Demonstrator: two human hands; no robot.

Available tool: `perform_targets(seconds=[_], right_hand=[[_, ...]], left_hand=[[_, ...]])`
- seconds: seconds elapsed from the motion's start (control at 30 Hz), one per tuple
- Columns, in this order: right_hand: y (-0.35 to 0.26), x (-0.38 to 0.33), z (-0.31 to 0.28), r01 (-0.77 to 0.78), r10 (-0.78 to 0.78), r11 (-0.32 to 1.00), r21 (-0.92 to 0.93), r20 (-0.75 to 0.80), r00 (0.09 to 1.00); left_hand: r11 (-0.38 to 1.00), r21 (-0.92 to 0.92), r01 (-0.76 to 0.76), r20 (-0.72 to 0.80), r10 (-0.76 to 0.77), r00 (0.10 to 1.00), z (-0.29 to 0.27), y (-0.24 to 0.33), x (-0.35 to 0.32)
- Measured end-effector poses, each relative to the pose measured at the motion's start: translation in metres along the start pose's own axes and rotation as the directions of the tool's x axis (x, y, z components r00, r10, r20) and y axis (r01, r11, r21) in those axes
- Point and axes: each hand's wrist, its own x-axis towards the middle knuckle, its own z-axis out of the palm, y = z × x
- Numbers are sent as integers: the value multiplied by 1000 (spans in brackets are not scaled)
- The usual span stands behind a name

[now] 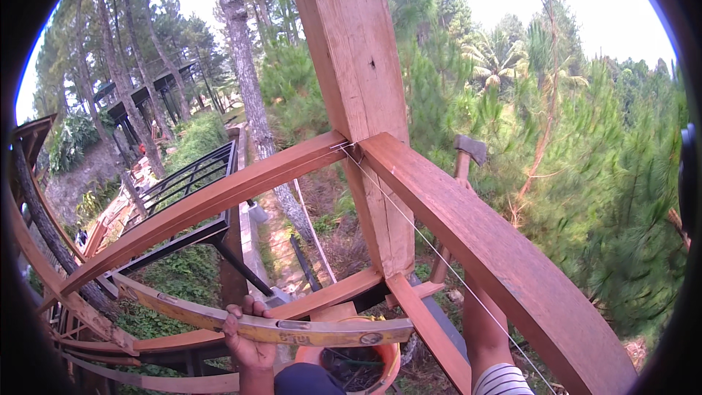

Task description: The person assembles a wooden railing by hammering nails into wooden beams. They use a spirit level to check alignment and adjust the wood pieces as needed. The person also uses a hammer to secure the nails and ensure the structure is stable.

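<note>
My left hand (251, 333) is closed around a yellow spirit level (322, 331), low in front of me. The level lies roughly crosswise, its right end close to a short wooden rail (431, 336). My right forearm (484, 314) reaches up behind a thick curved beam (497, 249). Most of that hand is hidden by the beam, but it appears to grip a wooden-handled hammer (470, 149) with its dark metal head up. A white string (431, 241) runs from the upright wooden post (371, 66) down toward the lower right.
Another long beam (212, 190) meets the post from the left, and a lower rail (333, 296) joins its foot. Below stands an orange bucket (389, 366) with dark contents. A black metal frame (194, 175) lies beyond, with a drop to ground and trees around.
</note>
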Motion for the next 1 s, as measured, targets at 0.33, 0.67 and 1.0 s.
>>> perform_targets(seconds=[0.33, 0.67, 1.0], right_hand=[[2, 35, -13, 113, -120, 986, 119, 49, 992], [4, 27, -5, 84, -62, 989, 123, -174, 983], [7, 17, -14, -24, 37, 995, 102, -124, 992]], left_hand=[[868, 41, 495, 368, -474, 800, 136, -121, 7], [863, -70, 500, 350, -448, 823, 126, -137, 11], [944, 142, 299, 266, -327, 907, 94, -107, 30]])
